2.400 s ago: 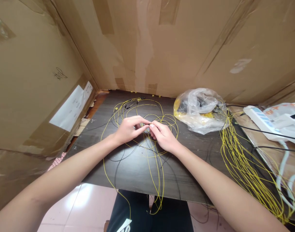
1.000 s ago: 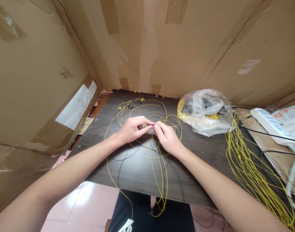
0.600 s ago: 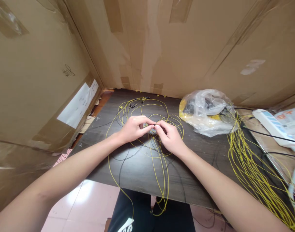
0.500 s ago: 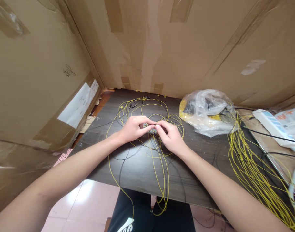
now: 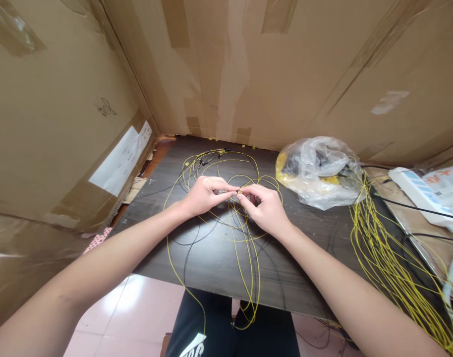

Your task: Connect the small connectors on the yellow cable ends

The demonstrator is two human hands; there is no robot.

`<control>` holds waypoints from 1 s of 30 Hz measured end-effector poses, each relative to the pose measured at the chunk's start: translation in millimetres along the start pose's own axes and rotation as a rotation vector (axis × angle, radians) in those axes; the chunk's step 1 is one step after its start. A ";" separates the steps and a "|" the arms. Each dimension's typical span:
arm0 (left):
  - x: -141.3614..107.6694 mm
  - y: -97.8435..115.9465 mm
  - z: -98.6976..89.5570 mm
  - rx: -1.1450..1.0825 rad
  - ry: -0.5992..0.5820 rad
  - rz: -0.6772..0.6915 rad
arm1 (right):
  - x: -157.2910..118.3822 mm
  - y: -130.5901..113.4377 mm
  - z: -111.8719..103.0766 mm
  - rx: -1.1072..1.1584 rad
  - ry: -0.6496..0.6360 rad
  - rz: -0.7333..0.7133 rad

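Note:
My left hand (image 5: 208,195) and my right hand (image 5: 263,204) meet above the middle of the table, thumbs and forefingers pinched almost tip to tip. Between the fingertips sits a tiny yellowish piece (image 5: 240,192), mostly covered and too small to name. Beneath both hands lie loose loops of thin yellow cable (image 5: 237,253), mixed with black cable (image 5: 185,265). Some yellow strands hang over the front edge onto the lap. Small black cable ends (image 5: 201,162) rest behind my left hand.
A clear plastic bag (image 5: 315,171) with yellow and black contents lies at the back right. A thick bundle of yellow cables (image 5: 382,258) runs down the right side. Farther right is a white power strip (image 5: 420,196). Cardboard walls (image 5: 211,74) stand behind and left.
The pinching fingers have shifted slightly, and a yellowish bit now shows between them where a dark spot was seen. Cables and bag look unchanged.

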State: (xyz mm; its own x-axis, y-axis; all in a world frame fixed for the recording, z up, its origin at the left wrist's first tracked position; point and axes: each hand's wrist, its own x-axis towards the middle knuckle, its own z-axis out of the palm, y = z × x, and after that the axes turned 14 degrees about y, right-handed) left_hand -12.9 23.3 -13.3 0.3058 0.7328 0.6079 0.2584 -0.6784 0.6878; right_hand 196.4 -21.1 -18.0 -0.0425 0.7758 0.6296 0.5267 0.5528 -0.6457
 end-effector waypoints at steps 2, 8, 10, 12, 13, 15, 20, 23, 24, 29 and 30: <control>0.0 -0.1 0.1 0.004 0.000 0.002 | -0.2 0.3 -0.3 -0.029 0.015 -0.034; -0.5 0.3 0.5 0.012 0.005 0.001 | -2.4 2.7 0.5 -0.111 0.040 -0.069; -0.6 0.9 0.7 0.018 0.004 -0.005 | -2.8 3.0 0.9 -0.132 0.042 -0.070; -0.8 1.6 0.8 0.031 0.004 -0.015 | -3.2 3.2 1.4 -0.148 0.045 -0.069; -1.1 2.0 0.9 0.042 0.005 -0.020 | -3.4 3.4 1.8 -0.154 0.047 -0.067; -1.7 2.4 1.2 0.077 0.006 -0.021 | -4.0 4.2 2.7 -0.160 0.040 -0.062; -3.7 1.0 2.9 0.161 -0.008 0.036 | -5.4 7.6 4.6 -0.180 -0.008 -0.081; -4.5 -0.8 3.8 0.186 -0.018 0.090 | -5.8 8.9 4.9 -0.248 -0.013 -0.120; -4.7 -1.1 4.0 0.189 -0.021 0.103 | -5.7 9.1 4.7 -0.280 -0.007 -0.132; -5.5 -0.6 3.5 0.193 -0.009 0.095 | -2.1 13.0 1.6 -0.433 0.074 -0.131; -5.4 -0.2 3.3 0.198 -0.009 0.089 | -1.0 14.5 0.5 -0.470 0.092 -0.130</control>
State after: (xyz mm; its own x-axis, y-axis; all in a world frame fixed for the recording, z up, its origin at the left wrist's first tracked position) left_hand -11.5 19.3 -18.0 0.3438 0.6696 0.6584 0.4048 -0.7383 0.5395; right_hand 203.7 -13.7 -28.1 -0.0688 0.6679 0.7411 0.8488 0.4296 -0.3083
